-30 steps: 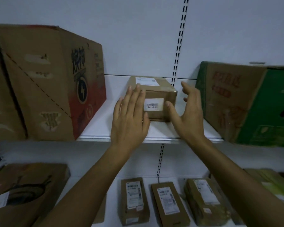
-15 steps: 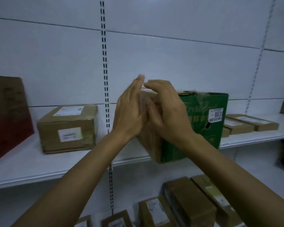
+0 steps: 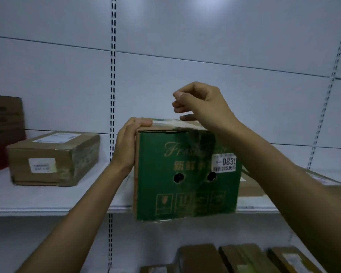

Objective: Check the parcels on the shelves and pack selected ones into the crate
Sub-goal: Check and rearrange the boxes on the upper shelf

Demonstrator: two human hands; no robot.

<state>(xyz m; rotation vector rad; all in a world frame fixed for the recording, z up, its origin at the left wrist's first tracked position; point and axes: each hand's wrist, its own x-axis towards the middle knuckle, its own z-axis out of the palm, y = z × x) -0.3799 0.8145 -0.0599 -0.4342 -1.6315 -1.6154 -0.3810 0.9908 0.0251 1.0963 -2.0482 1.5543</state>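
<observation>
Past a brown parcel (image 3: pixel 53 158) on the shelf (image 3: pixel 47 200), the left hand (image 3: pixel 126 146) grips the top-left corner of the green carton (image 3: pixel 185 184) overhanging the shelf's front edge, the right hand (image 3: pixel 203 107) curled, empty, just above its top.

Right forearm (image 3: pixel 264 154) clips sticker (image 3: pixel 223 162) on green box (image 3: pixel 165 194) at "0839". Gold script blurred. Brown parcel (image 3: pixel 53 158) label unreadable. Left carton (image 3: pixel 4 125) and lower parcels (image 3: pixel 201 259) cropped by frame.

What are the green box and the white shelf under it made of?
The green printed box looks like corrugated cardboard, matte: brown raw edges show along its top. The white shelf seems painted metal, smooth with a thin front lip, though that's uncertain.
</observation>
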